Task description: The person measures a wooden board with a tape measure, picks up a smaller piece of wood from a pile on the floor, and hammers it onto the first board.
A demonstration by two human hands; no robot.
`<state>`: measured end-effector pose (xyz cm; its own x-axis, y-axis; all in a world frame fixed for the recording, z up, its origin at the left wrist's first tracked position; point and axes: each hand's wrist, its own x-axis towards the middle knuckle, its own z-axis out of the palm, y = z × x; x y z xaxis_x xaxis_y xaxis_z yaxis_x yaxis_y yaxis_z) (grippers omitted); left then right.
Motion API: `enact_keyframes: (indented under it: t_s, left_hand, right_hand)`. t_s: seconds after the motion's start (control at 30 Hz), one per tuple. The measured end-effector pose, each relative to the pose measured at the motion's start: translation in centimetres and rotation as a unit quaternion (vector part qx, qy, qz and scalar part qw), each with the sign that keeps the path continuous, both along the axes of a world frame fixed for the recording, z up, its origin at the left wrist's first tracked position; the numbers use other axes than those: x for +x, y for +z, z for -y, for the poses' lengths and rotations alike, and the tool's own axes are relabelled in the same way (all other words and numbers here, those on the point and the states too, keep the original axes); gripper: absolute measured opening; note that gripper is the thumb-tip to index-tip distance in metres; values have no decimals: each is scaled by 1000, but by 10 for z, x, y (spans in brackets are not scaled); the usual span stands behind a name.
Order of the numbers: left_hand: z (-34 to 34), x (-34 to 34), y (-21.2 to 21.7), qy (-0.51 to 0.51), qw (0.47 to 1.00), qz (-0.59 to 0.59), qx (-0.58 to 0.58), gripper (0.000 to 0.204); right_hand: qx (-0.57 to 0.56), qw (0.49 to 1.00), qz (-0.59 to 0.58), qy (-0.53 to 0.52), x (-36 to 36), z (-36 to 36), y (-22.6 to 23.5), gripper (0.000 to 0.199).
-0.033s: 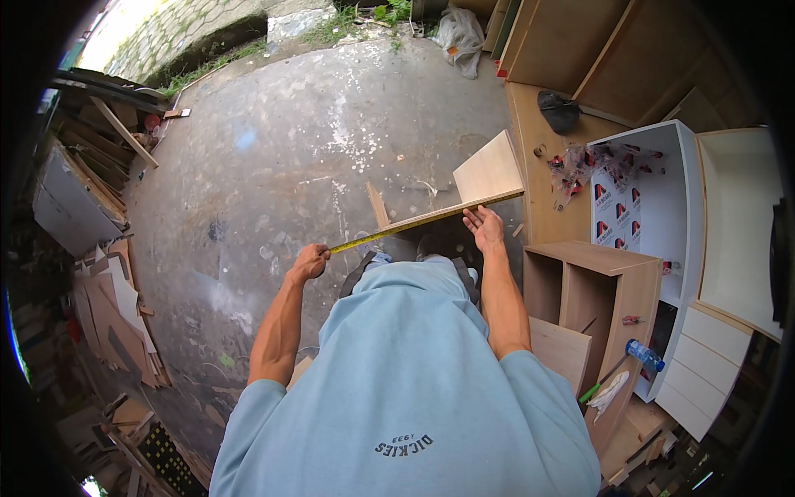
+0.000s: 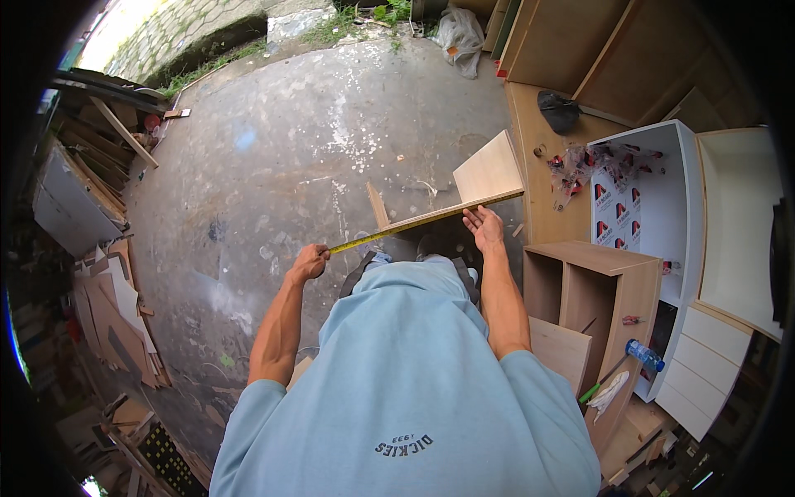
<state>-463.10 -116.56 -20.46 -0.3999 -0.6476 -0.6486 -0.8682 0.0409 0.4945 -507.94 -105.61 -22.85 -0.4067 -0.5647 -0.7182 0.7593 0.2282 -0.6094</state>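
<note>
Yellow tape measure (image 2: 356, 242) stretched between the left hand (image 2: 311, 262) and the right hand (image 2: 484, 228), along a pale wooden piece (image 2: 490, 170).
The left hand was closed on the tape's near-left end; the right hand was open, fingers loosely extended, its fingertips at the tape's lower edge; the tape ran on past them to the right end of the wooden piece, whose broad panel stood just beyond the right hand and whose narrow strip (image 2: 377, 205) lay between the two hands, farther out; to the right of the right hand stood a wooden cabinet (image 2: 638, 286), and past it a white cabinet (image 2: 684, 207); a blue bottle (image 2: 644, 355) lay below and right of that hand; well left of the left hand were stacked board offcuts (image 2: 116, 319); concrete floor (image 2: 273, 166) spread beyond both hands.
</note>
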Motion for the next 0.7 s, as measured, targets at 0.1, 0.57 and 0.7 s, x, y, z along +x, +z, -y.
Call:
enact_keyframes:
  t_s: [0.1, 0.57, 0.7]
  left_hand:
    - [0, 2, -3, 1, 1000, 0, 1, 21]
    - [0, 5, -7, -8, 1000, -21, -16, 23]
    - [1, 5, -6, -24, 999, -18, -31, 23]
  right_hand:
    - [-3, 1000, 2, 0, 0, 0, 0, 16]
    - [-4, 1000, -4, -4, 1, 0, -1, 17]
    - [-4, 1000, -3, -6, 1, -1, -1, 17]
